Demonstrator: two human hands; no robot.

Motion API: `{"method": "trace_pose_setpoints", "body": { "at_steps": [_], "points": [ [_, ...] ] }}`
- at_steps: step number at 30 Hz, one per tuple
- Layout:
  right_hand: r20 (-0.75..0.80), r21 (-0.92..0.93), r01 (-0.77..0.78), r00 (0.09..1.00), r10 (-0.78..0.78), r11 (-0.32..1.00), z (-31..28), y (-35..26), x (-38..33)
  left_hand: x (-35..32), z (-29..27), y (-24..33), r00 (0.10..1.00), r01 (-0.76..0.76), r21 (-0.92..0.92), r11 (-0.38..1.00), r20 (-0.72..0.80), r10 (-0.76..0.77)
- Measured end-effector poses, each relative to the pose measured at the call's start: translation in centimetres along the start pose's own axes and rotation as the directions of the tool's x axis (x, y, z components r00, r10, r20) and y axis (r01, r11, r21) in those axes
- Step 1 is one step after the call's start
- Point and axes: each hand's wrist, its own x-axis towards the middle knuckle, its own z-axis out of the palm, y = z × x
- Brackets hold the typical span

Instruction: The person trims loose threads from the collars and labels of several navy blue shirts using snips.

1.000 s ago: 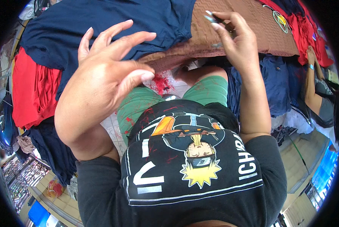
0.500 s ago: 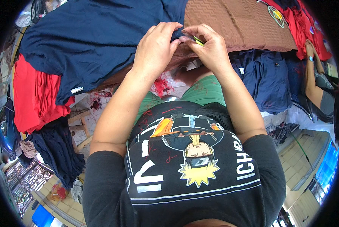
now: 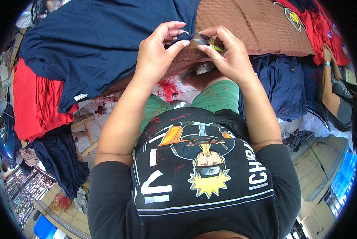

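Observation:
My left hand [image 3: 158,53] pinches the edge of a navy blue garment [image 3: 94,44] that lies spread over the table. Right beside it, my right hand [image 3: 226,53] grips a small metal cutting tool with a yellow-green handle [image 3: 210,43], its tip at the pinched fabric edge. A brown zigzag-textured cloth [image 3: 250,28] lies under and to the right of both hands. Both forearms come up from the lower edge over my black printed shirt.
Red garments [image 3: 35,99] hang at the left, more red ones [image 3: 321,28] at the far right. Navy garments [image 3: 290,83] hang off the table's right side. Another person's arm [image 3: 329,79] reaches in at the right. Red thread scraps [image 3: 168,87] lie on the floor.
My left hand came down from near the camera to the navy garment's edge and met the right hand there. Both hands then shifted slightly along the fabric edge.

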Motion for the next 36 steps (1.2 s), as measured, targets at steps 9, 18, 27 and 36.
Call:
{"method": "trace_pose_setpoints", "body": {
  "at_steps": [9,18,27,36],
  "points": [
    [-0.001,0.024,0.041,0.999,-0.041,0.999,0.6,0.1,0.7,-0.3,0.2,0.7,0.994,-0.107,0.175,0.979,-0.006,0.11],
    [-0.103,0.128,-0.158,0.98,0.171,0.979,0.1,1.4,0.5,1.4,-1.7,0.7,0.936,-0.35,0.249,0.903,0.042,0.351],
    [0.345,0.212,-0.688,0.717,0.605,0.694,1.1,1.9,1.4,5.6,-2.3,0.0,0.733,-0.68,0.611,0.406,0.588,0.343],
    [0.586,0.668,-0.694,0.712,0.387,0.267,0.6,0.3,2.8,4.2,-4.4,4.4,0.731,-0.682,0.503,0.531,0.439,0.522]
  ]
}}
